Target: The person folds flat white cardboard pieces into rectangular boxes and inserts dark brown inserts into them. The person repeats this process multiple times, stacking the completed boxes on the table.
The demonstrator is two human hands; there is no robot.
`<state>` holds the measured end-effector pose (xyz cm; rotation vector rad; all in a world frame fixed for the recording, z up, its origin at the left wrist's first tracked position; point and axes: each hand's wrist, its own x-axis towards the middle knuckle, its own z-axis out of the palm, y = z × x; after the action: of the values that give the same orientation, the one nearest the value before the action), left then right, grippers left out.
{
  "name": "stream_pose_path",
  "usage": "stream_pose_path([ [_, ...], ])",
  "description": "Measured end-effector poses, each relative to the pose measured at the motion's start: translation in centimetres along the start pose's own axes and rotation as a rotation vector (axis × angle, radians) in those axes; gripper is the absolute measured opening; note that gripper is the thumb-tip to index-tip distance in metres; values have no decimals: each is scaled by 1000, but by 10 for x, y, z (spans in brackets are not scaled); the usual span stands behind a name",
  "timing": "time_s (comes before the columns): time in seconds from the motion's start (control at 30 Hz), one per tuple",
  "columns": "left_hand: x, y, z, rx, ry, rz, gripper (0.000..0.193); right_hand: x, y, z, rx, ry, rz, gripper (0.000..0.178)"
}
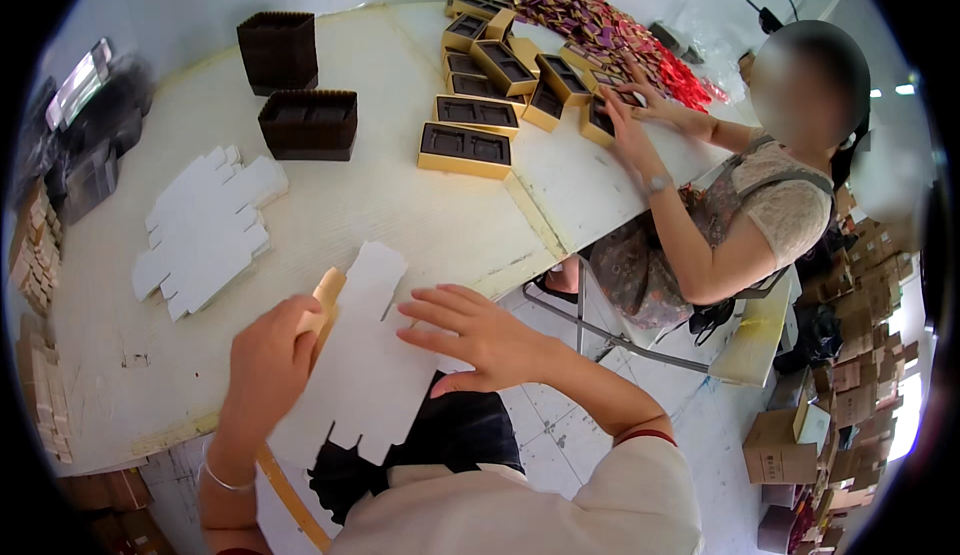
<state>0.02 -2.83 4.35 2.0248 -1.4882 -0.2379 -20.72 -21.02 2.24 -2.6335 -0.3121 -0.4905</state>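
A flat white card box blank (350,385) with cut tabs lies between my hands, partly past the table's near edge and over my lap. My left hand (268,355) is closed on its left side, where a raised flap shows gold on the outside. My right hand (480,340) spreads its fingers over the right side of the blank, apparently resting lightly on it. To the far left of my hands lies a stack of similar white blanks (205,230). Beyond them stand two stacks of dark brown plastic trays (278,53).
Gold boxes with black inserts (465,145) are grouped at the far middle. Behind them spreads a heap of small purple and red pieces (620,45). A seated co-worker (770,195) at the right handles a gold box. Cardboard cartons (785,445) are piled at the right.
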Motion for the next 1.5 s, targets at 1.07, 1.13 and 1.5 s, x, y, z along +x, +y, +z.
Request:
stream_pose_path([
  [1.07,-41,-11,32,223,188,346,32,28,-5,50,-201,111,-67,41],
  [1.13,-37,-11,33,229,200,331,27,34,-6,48,-210,131,-36,33],
  [1.5,-11,-8,0,311,376,362,18,72,9,19,44,-197,183,25],
])
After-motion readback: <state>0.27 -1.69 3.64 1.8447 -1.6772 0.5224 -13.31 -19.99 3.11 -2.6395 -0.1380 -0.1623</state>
